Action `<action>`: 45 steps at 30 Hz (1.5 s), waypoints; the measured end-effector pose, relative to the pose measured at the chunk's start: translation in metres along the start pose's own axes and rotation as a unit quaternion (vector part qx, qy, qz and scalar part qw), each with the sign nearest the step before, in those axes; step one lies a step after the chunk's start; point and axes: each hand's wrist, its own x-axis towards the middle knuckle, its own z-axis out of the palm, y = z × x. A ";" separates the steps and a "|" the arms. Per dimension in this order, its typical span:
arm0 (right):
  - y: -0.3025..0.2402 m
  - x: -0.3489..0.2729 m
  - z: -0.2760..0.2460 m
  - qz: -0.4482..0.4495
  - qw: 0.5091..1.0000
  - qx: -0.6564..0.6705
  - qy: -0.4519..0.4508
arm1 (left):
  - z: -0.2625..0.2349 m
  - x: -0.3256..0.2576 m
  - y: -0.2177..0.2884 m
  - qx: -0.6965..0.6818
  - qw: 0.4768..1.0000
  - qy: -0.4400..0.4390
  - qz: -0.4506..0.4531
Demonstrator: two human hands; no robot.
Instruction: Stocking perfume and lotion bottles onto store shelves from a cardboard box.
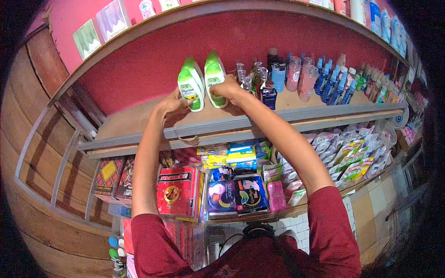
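Note:
Two short rows of white bottles with green caps stand on the wooden shelf (125,124) in front of me. Low on the left side of the front left bottle (189,89) is my left hand (170,104), its fingers closed against it. My right hand (227,91) grips the front right bottle (215,79) from its right side, with fingers bent across the label. Both bottles are upright, with a narrow gap between them. More bottles of the same kind stand behind each one, partly hidden.
Right of my right hand are small glass bottles (247,84), a dark box (268,98), pink bottles (308,83) and blue spray bottles (334,88). A grey rail (296,114) edges the shelf. Below lie red packs (175,191) and sachets (354,160). An upper shelf (185,18) curves overhead.

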 end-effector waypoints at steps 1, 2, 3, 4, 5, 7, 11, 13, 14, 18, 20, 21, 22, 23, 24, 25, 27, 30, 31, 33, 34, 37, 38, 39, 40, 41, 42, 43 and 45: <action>0.000 -0.001 -0.002 0.004 1.000 0.007 -0.020 | 0.000 0.001 -0.001 -0.008 1.000 -0.004 0.007; -0.001 -0.002 -0.004 0.007 0.999 0.015 -0.040 | 0.000 0.002 -0.002 -0.036 0.999 0.001 -0.008; -0.003 -0.004 -0.005 0.007 0.999 0.015 -0.040 | 0.000 0.003 -0.004 -0.058 0.998 0.008 -0.028; -0.005 -0.006 -0.006 0.010 1.000 0.001 -0.028 | 0.000 0.003 -0.006 -0.063 0.998 0.007 -0.024; -0.007 -0.008 -0.006 0.022 0.999 -0.014 -0.019 | -0.001 0.004 -0.008 -0.071 0.997 0.011 -0.018; -0.010 -0.013 -0.008 0.008 0.999 -0.043 0.019 | -0.003 0.005 -0.011 -0.079 0.997 0.015 -0.011; -0.017 -0.023 -0.019 -0.025 0.998 -0.062 0.015 | -0.008 0.005 -0.012 -0.029 0.998 0.048 -0.016; -0.023 -0.028 -0.025 -0.053 0.997 -0.047 -0.001 | -0.009 0.003 -0.010 -0.015 0.997 0.054 -0.057; -0.026 -0.032 -0.029 -0.068 0.997 -0.032 -0.018 | -0.010 0.000 -0.009 -0.038 0.996 0.049 -0.058; -0.039 -0.053 -0.048 -0.092 0.991 0.028 -0.096 | -0.007 -0.022 0.008 0.052 0.984 0.141 -0.094; -0.041 -0.071 -0.055 -0.196 0.980 0.000 -0.017 | 0.003 -0.039 0.022 0.063 0.971 0.221 -0.070; -0.042 -0.080 -0.059 -0.201 0.979 0.005 -0.031 | 0.008 -0.050 0.031 0.078 0.952 0.290 -0.054; -0.042 -0.089 -0.064 -0.240 0.968 0.052 -0.054 | 0.019 -0.063 0.038 0.062 0.936 0.347 0.006; -0.041 -0.100 -0.068 -0.272 0.954 0.098 -0.080 | 0.031 -0.076 0.045 0.068 0.930 0.362 0.003; -0.038 -0.112 -0.071 -0.275 0.940 0.158 -0.125 | 0.043 -0.089 0.053 0.069 0.904 0.419 0.052; -0.033 -0.126 -0.073 -0.274 0.936 0.167 -0.144 | 0.057 -0.103 0.059 0.078 0.871 0.474 0.097; -0.020 -0.155 -0.079 -0.261 0.870 0.337 -0.249 | 0.098 -0.131 0.068 0.057 0.839 0.521 0.150; 0.008 -0.195 -0.091 -0.174 0.834 0.383 -0.356 | 0.165 -0.171 0.071 0.003 0.830 0.545 0.116; 0.019 -0.206 -0.095 -0.131 0.815 0.386 -0.412 | 0.192 -0.183 0.070 -0.054 0.832 0.530 0.155; 0.041 -0.231 -0.099 -0.081 0.794 0.398 -0.452 | 0.241 -0.206 0.068 -0.040 0.813 0.569 0.118; 0.054 -0.242 -0.102 -0.075 0.782 0.393 -0.479 | 0.265 -0.220 0.067 -0.018 0.807 0.582 0.099; 0.095 -0.290 -0.110 -0.014 0.751 0.335 -0.568 | 0.347 -0.265 0.056 -0.053 0.772 0.633 0.026; 0.110 -0.309 -0.113 0.009 0.728 0.325 -0.604 | 0.378 -0.282 0.053 -0.049 0.758 0.651 0.010; 0.125 -0.328 -0.115 0.045 0.706 0.301 -0.639 | 0.409 -0.303 0.048 -0.062 0.743 0.665 -0.046; 0.139 -0.349 -0.115 0.098 0.687 0.270 -0.668 | 0.441 -0.322 0.044 -0.088 0.720 0.685 -0.068; 0.153 -0.371 -0.117 0.101 0.663 0.264 -0.693 | 0.474 -0.341 0.040 -0.124 0.692 0.704 -0.103; 0.167 -0.393 -0.119 0.100 0.646 0.228 -0.721 | 0.507 -0.361 0.036 -0.132 0.661 0.728 -0.126; 0.179 -0.415 -0.120 0.101 0.630 0.189 -0.747 | 0.537 -0.380 0.032 -0.142 0.631 0.749 -0.147; 0.205 -0.466 -0.122 0.125 0.593 0.172 -0.776 | 0.599 -0.420 0.022 -0.106 0.575 0.782 -0.216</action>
